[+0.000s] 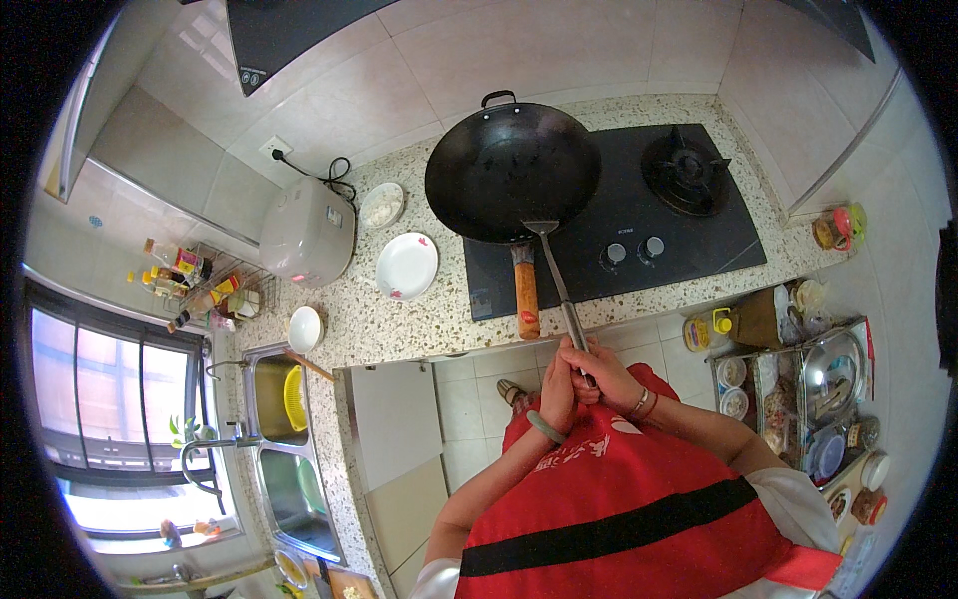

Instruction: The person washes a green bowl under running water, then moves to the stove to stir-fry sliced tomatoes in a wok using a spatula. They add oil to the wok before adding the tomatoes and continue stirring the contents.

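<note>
In front of my red apron, my left hand [559, 394] and my right hand [611, 375] are clasped together around the handle of a metal spatula [562, 285]. My right fingers lie over the handle, and its dark end sticks out between the hands. The spatula's blade lies at the near rim of a black wok [509, 165]. This wok sits on the left side of a black gas hob [629, 265], its wooden handle [526, 295] pointing toward me. Inside, the wok shows only a dark, bare surface. Which of my left fingers touch the spatula is partly hidden.
Left of the wok are a white plate [407, 267], a bowl of pale food [382, 206], a rice cooker [307, 232] and a white bowl [305, 328]. A double sink [289, 451] lies farther left. A loaded storage rack [788, 399] stands at right, below the counter; a burner [685, 168] is uncovered.
</note>
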A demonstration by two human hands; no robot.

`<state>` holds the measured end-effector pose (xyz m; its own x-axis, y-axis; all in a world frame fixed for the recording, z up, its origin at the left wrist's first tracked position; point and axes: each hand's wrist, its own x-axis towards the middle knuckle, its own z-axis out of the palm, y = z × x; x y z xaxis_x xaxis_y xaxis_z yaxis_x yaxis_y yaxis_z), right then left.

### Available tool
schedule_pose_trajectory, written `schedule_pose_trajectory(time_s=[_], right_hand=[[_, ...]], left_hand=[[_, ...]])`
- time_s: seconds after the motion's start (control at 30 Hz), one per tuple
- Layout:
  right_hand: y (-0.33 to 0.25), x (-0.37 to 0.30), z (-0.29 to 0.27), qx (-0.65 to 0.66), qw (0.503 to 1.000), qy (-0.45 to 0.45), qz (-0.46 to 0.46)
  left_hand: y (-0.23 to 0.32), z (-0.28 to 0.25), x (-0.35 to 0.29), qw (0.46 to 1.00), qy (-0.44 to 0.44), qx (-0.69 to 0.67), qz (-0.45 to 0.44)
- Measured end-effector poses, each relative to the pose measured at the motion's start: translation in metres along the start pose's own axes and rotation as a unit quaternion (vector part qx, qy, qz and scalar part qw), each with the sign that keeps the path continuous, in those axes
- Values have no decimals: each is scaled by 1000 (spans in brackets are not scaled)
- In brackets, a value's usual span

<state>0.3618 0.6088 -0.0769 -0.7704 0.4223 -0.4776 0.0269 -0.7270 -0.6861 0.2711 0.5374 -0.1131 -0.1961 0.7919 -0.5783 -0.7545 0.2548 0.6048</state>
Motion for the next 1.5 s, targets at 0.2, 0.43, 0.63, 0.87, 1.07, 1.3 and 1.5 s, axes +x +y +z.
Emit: schedule_pose_trajectory(time_s=[0.2,0.43,0.63,0.87,1.07,1.3,1.5], right_hand=[[0,0,-1,4,1000,-2,0],[1,-1,-2,-1,1000,5,9],[1,-1,0,5,1000,3,7],[2,-1,-1,10,1000,-4,3],[1,-1,0,5,1000,-5,1],[1,0,-2,10,1000,-3,11],[0,-1,-2,4,1000,4,10]], left_hand=[[-1,1,0,1000,5,-2,9],[0,1,-1,1000,-7,-3,9],[2,3,-4,1000,1,5,13],[1,5,-4,1000,12,-2,11],[2,3,-4,1000,-4,-1,4],[2,3,-2,1000,-1,-9,0],[8,10,-6,1000,10,2,-1]])
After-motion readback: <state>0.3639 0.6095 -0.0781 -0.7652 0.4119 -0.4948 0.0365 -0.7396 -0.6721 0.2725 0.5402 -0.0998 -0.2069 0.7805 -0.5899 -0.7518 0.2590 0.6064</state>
